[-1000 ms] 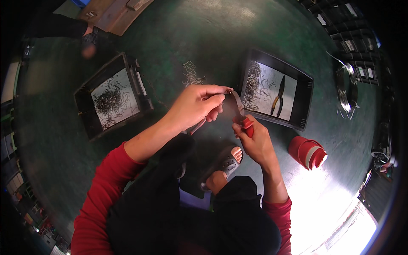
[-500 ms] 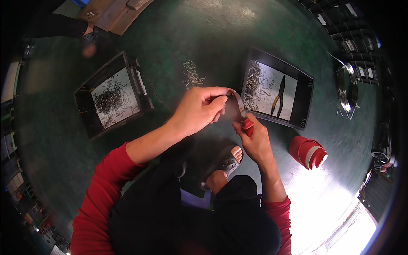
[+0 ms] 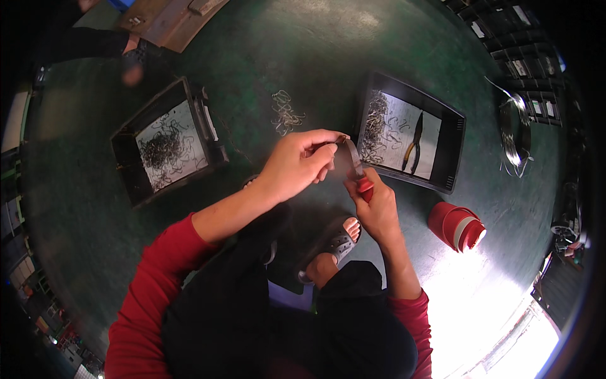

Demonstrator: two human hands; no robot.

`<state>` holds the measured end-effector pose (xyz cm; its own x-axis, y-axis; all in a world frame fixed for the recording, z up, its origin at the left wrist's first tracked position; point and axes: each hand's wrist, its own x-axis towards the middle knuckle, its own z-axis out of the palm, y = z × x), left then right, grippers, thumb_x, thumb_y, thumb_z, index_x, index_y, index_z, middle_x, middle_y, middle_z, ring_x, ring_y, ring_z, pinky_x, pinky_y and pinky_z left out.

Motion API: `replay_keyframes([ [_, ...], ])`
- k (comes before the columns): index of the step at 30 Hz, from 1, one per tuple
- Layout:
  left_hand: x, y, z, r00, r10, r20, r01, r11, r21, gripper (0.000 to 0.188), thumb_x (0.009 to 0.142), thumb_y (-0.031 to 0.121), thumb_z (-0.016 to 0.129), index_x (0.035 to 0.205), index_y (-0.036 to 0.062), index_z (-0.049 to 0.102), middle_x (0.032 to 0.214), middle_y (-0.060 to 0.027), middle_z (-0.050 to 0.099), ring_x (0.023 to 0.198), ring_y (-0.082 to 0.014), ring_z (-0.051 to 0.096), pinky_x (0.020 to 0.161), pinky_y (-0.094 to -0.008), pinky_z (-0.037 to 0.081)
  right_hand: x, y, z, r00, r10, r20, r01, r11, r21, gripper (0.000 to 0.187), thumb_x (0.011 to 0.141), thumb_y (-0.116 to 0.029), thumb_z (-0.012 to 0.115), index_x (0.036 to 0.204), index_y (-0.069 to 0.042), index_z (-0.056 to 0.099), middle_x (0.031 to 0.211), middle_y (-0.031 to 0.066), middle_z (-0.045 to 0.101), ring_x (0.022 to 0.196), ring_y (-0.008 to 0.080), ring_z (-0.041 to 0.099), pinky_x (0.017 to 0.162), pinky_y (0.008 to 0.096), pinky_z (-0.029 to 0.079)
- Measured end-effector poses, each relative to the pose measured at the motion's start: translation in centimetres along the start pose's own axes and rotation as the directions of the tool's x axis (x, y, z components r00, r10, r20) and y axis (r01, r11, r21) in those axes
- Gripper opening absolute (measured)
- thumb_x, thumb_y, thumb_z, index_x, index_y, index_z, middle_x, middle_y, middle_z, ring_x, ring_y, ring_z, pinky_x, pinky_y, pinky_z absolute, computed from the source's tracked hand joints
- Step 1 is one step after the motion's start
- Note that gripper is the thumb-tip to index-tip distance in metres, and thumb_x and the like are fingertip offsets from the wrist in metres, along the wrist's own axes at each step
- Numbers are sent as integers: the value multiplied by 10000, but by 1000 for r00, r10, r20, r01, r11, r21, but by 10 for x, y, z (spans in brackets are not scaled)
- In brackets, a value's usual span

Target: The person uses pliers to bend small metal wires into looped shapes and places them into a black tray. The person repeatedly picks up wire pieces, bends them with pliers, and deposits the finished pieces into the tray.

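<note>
My right hand is wrapped round red-handled pliers, their metal jaws pointing up and toward my left fingertips. Between thumb and forefinger, my left hand pinches a small piece of wire right at the jaw tips; most of it is hidden by the fingers. Ahead of my hands, a loose heap of bent wire hooks lies on the green floor. Just right of it, a black bin holds many more such wire pieces and a second pair of pliers with yellow-and-black handles.
Another black bin of wire hooks stands at the left. A red container lies on the floor at right, below a coil of wire. Shelving lines the far right. Another person's foot rests near a wooden board.
Both hands shift very slightly, the pliers' jaws staying at my left fingertips. The grips look the same.
</note>
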<state>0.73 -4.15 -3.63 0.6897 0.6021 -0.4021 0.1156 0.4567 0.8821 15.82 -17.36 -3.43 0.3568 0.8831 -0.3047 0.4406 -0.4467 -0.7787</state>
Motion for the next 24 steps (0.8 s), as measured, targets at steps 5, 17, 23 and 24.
replay_keyframes([
  [5, 34, -72, -56, 966, 116, -232, 12, 873, 487, 215, 930, 91, 552, 1102, -3, 641, 772, -88, 692, 638, -109, 646, 612, -265, 524, -2, 11, -5, 980, 186, 71, -183, 982, -54, 347, 880, -313, 673, 1062, -27, 597, 853, 191, 668, 850, 372, 657, 760, 403, 495],
  [17, 49, -179, -140, 905, 181, -385, 208, 603, 770, 218, 801, 176, 696, 983, 59, 668, 979, -154, 656, 937, -327, 639, 816, -411, 505, -1, 16, -12, 971, 233, 44, -233, 972, -10, 360, 884, -333, 671, 1058, -26, 602, 821, 176, 660, 775, 323, 649, 725, 364, 489],
  [23, 52, -175, -173, 842, 263, -470, 196, 663, 722, 158, 814, 119, 667, 951, 41, 683, 911, -151, 679, 859, -311, 663, 777, -392, 516, 3, 22, -18, 967, 254, 10, -254, 967, -22, 357, 884, -348, 667, 1051, -38, 612, 835, 167, 666, 782, 322, 646, 735, 359, 486],
  [24, 51, -175, -174, 840, 251, -481, 203, 677, 707, 152, 816, 111, 663, 950, 43, 683, 908, -149, 679, 852, -309, 664, 772, -389, 517, 3, 22, -18, 965, 262, 10, -262, 965, -24, 357, 884, -350, 666, 1048, -37, 613, 835, 169, 665, 787, 323, 646, 737, 360, 485],
])
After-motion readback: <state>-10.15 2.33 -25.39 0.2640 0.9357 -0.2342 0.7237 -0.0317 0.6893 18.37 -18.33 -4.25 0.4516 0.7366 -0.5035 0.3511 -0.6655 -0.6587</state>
